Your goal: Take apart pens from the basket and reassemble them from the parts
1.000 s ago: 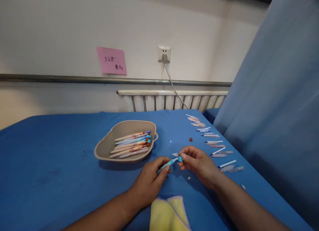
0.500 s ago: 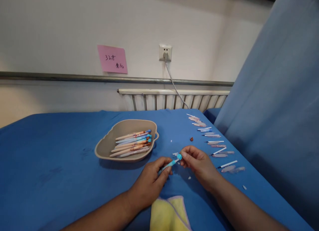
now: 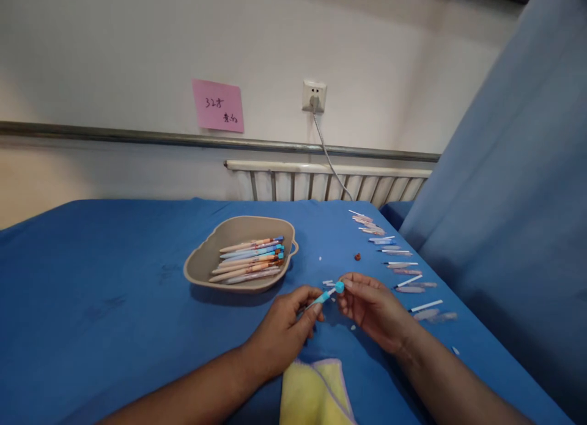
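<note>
My left hand point(image 3: 291, 324) is closed around the barrel of a light blue pen point(image 3: 322, 298), which tilts up to the right. At the pen's upper end sits a bright blue end piece point(image 3: 339, 287), joined to the barrel by a pale narrow stem. The thumb and index finger of my right hand point(image 3: 371, 306) pinch that end piece from the right, the other fingers curled below. Just beyond the hands, a few small white bits point(image 3: 328, 283) lie on the blue sheet. A folded yellow cloth point(image 3: 316, 393) lies below my left wrist.
A beige basin point(image 3: 195, 271) holding several pens point(image 3: 250, 260) stands left of the hands. Along the right edge lie white refills point(image 3: 425, 306) and pale pen parts point(image 3: 444, 317). A small brown piece point(image 3: 358, 257) lies behind my right hand. A blue curtain point(image 3: 518, 186) hangs at right.
The whole view has shifted a little, so most things appear slightly further right. Both hands keep their hold on the pen and its end piece, with the right-hand fingers slightly changed in pose.
</note>
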Available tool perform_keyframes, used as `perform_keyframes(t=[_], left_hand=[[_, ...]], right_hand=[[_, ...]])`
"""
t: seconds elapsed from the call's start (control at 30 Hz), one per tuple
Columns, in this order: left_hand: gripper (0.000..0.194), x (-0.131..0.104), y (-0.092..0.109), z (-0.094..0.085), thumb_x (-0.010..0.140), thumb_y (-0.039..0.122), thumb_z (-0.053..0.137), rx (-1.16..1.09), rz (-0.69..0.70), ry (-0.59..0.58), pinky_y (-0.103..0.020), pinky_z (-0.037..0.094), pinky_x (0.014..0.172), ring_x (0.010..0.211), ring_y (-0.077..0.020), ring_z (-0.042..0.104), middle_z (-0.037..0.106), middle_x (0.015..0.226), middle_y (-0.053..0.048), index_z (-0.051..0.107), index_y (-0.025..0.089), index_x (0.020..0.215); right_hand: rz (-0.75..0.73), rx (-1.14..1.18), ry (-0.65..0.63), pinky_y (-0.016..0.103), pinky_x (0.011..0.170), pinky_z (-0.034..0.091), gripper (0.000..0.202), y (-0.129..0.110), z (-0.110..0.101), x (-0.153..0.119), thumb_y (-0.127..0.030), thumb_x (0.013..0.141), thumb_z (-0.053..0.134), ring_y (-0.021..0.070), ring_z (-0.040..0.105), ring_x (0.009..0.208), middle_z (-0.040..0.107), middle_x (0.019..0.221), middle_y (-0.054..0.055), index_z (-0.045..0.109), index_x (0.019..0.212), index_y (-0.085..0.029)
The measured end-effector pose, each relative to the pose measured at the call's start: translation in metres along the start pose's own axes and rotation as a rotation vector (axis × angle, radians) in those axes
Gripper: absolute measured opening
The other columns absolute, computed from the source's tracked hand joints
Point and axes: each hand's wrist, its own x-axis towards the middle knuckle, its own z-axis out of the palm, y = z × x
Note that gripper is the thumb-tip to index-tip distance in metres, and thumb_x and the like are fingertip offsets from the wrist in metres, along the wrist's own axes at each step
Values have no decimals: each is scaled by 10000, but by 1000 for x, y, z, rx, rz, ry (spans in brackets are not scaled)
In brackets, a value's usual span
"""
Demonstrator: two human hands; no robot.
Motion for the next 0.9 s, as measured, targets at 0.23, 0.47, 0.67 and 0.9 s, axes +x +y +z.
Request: perform_keyframes(t=[0.23, 0.47, 0.67, 0.9], left_hand=[[218, 0, -1, 1, 893, 333, 450, -44, 8, 21, -197, 449, 530, 557, -80, 530, 594, 773, 4, 559, 163, 975], [266, 2, -3, -1, 894, 341, 447, -36, 13, 42, -211, 459, 543, 579, -94, 542, 599, 783, -11, 564, 154, 1044], [279, 2, -4, -2, 890, 343, 451, -27, 15, 52, -214, 461, 538, 577, -97, 538, 601, 783, -10, 564, 163, 1071], [236, 1, 0, -2, 894, 327, 447, -13, 38, 55, -211, 461, 555, 589, -95, 536, 593, 778, -2, 578, 166, 1006]], right_hand=[[67, 131, 27, 209, 624, 481, 136, 0, -2, 0, -251, 730, 714, 121, 639, 725, 673, 801, 21, 636, 791, -158], [14, 114, 65, 193, 593, 511, 180, -3, -1, 0, -265, 718, 737, 101, 637, 651, 683, 808, 27, 629, 823, -167], [-30, 64, 65, 196, 622, 497, 202, -5, 0, 0, -258, 675, 770, 81, 588, 635, 654, 773, 14, 691, 829, -155], [-63, -37, 87, 202, 642, 448, 246, -4, 0, 0, -277, 660, 776, 95, 571, 684, 663, 754, 30, 728, 864, -148]])
